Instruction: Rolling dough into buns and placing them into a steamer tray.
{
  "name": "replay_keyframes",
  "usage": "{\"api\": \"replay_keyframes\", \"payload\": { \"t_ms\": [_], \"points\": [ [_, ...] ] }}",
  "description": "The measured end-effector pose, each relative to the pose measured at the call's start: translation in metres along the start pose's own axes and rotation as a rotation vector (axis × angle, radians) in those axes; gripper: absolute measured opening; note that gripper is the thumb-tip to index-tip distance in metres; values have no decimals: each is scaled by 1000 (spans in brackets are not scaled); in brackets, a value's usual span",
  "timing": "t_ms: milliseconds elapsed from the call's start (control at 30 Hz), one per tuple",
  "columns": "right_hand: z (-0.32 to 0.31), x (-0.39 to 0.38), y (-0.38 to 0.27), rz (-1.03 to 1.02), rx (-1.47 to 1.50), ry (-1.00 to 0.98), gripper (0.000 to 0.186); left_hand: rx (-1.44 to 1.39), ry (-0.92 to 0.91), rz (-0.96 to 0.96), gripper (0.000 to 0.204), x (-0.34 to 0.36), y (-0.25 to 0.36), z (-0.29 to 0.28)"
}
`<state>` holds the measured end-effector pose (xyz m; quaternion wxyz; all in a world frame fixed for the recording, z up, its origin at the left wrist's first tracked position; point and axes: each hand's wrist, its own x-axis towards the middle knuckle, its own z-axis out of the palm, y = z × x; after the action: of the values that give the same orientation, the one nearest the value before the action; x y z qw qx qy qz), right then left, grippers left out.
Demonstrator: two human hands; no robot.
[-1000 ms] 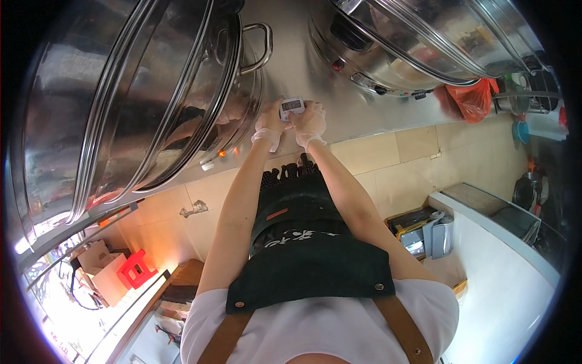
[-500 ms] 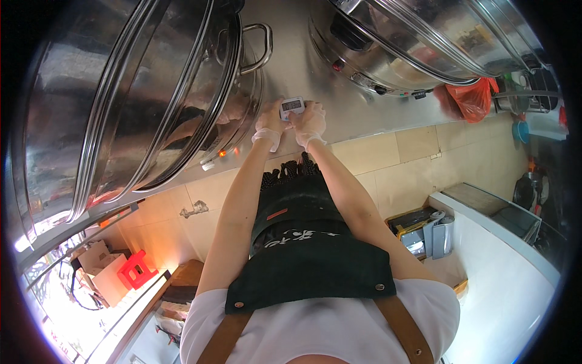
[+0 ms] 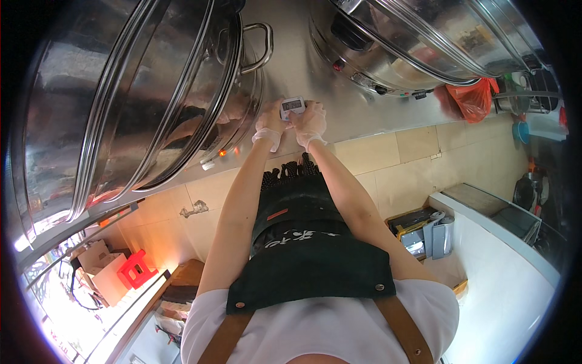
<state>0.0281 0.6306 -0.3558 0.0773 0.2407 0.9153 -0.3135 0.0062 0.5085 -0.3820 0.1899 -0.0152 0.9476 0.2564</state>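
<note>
A gloved left hand [image 3: 270,119] and right hand [image 3: 311,119] pinched a white digital timer [image 3: 293,106] showing dark digits, while white characters [image 3: 296,234] marked the dark-green apron [image 3: 309,272] below the grip.

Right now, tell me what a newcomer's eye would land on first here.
Probably the large steel pot filling the upper left, with a second steel pot at the upper right. Between them, near the counter's front edge, the gloved left hand and right hand hold a small white timer. A bright red plastic bag stands out beside the right-hand pot.
</note>
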Motion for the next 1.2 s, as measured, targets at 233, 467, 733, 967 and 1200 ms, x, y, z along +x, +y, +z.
{"api": "replay_keyframes", "payload": {
  "t_ms": [233, 467, 733, 967, 1200],
  "points": [
    [2, -1, 3, -27, 30, 7, 55, 30, -30, -22, 81, -2, 5, -7],
    [0, 19, 45, -230, 401, -181, 44, -51, -84, -41, 93, -5, 9, -12],
    [16, 23, 47, -225, 316, -37, 32, -49, -45, 2, 92, -3, 6, -7],
    [-9, 19, 54, -47, 700, -253, 50, -225, 107, 77, 74, -42, 0, -5],
    [-32, -57, 131, 160, 1005, -117, 39, -588, 279, 94, 21, -190, -149, 18]
  ]
}}
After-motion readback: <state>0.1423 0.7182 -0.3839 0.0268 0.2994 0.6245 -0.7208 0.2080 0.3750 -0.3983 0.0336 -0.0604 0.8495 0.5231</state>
